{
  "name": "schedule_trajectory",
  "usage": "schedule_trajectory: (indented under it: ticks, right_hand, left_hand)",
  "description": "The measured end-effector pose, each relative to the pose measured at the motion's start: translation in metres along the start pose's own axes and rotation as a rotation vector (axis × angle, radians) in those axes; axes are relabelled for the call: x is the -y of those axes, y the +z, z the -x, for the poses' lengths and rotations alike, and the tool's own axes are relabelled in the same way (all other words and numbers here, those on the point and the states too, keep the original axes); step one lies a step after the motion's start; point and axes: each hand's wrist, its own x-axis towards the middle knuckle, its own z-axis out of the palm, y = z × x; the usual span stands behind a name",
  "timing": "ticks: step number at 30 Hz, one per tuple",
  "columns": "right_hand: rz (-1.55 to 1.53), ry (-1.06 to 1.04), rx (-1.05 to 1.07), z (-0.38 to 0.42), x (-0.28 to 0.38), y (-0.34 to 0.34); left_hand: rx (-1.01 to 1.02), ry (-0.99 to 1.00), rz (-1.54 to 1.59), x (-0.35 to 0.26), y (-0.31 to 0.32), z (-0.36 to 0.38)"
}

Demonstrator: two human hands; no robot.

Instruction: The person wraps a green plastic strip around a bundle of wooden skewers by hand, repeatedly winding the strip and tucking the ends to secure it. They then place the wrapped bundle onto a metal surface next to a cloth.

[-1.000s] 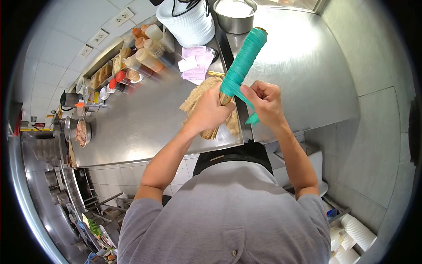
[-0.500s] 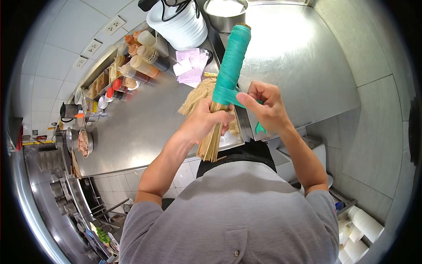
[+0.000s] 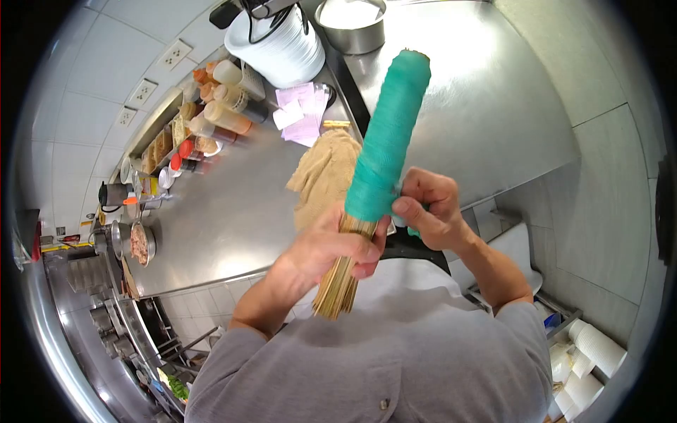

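From the head camera, the left hand (image 3: 335, 247) has its fingers closed around the bare lower part of a bundle of sticks (image 3: 340, 282). The bundle's long axis tilts up and away from the person, over the steel table (image 3: 226, 211). The upper part is wrapped in green tape (image 3: 388, 134). The right hand (image 3: 430, 211) sits just beside the tape's lower edge, fingers pinched on a loose end of tape. A tan cloth (image 3: 324, 176) lies on the table behind.
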Motion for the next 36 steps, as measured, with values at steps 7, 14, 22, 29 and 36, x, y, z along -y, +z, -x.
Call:
schedule_trajectory:
  ticks: [7, 14, 22, 29, 36]
  right_hand:
    - [-0.215, 0.077, -0.065, 0.010, -0.024, -0.005]
    - [-0.348, 0.081, 0.003, -0.006, -0.028, -0.009]
    - [-0.331, 0.205, 0.027, 0.006, -0.052, -0.019]
    - [-0.118, 0.191, -0.116, -0.016, -0.059, -0.015]
    - [0.062, 0.158, -0.189, -0.041, -0.061, 0.006]
  left_hand:
    - [0.020, -0.014, 0.095, 0.022, -0.003, -0.015]
    - [0.408, -0.126, 0.297, 0.029, -0.033, -0.034]
    - [0.510, -0.139, 0.175, 0.040, -0.056, -0.050]
    - [-0.131, 0.287, -1.167, -0.015, -0.051, -0.032]
    - [-0.641, 0.427, -1.454, 0.007, -0.053, -0.059]
